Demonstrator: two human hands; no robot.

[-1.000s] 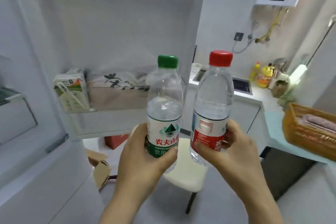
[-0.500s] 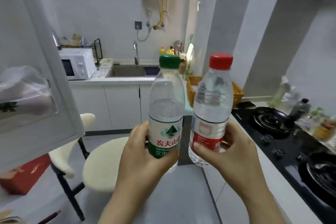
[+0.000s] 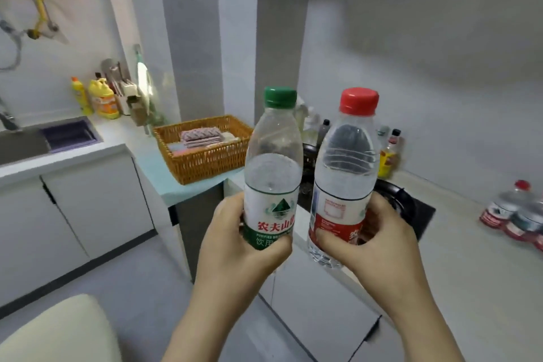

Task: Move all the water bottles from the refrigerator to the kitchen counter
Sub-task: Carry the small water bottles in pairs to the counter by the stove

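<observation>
While both bottles stand upright in the air, the left hand [image 3: 235, 247] grips the green-capped bottle [image 3: 274, 161] and the right hand [image 3: 379, 247] grips the red-capped one [image 3: 348, 167], side by side before the counter's [image 3: 470, 258] near edge, where more bottles [image 3: 517, 214] lie at the right.

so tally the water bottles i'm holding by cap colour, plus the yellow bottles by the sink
green-capped water bottle: 1, in the left hand
red-capped water bottle: 1, in the right hand
yellow bottles: 2
total: 4
The water bottles on the counter are too blurred to count.
</observation>
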